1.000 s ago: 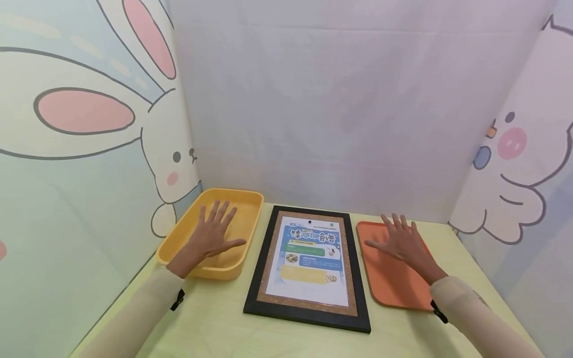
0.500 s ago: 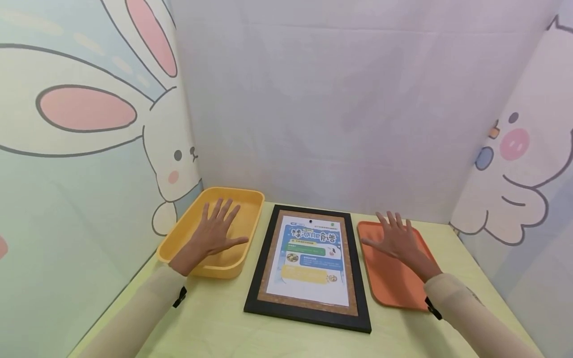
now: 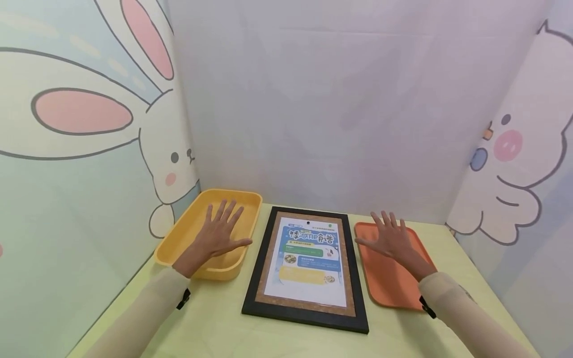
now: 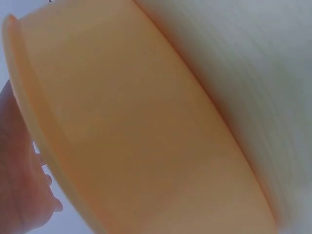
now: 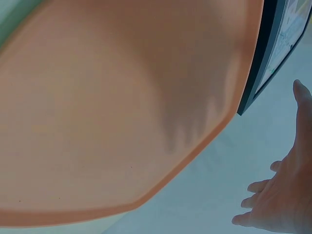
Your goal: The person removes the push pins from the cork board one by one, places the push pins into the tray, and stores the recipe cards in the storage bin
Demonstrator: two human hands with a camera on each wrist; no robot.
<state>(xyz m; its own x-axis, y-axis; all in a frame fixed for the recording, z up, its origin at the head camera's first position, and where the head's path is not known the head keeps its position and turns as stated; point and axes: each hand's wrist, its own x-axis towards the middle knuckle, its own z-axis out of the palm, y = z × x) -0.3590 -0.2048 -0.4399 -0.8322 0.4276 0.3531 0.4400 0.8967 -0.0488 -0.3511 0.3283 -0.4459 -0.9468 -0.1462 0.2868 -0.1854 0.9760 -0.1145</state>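
Left hand [image 3: 215, 236] hovers over the yellow basin [image 3: 248, 214], right hand [image 3: 392, 241] over the orange tray [image 3: 391, 283] — all fingers spread.

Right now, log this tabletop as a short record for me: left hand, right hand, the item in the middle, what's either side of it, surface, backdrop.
Left hand: left hand above the yellow bin, fingers spread, holding nothing
Right hand: right hand above the orange tray, fingers spread, holding nothing
Middle: black frame lying flat around a printed sheet
Either side: yellow bin left, orange tray right
Surface: pale yellow-green table
Backdrop: plain pale cloth
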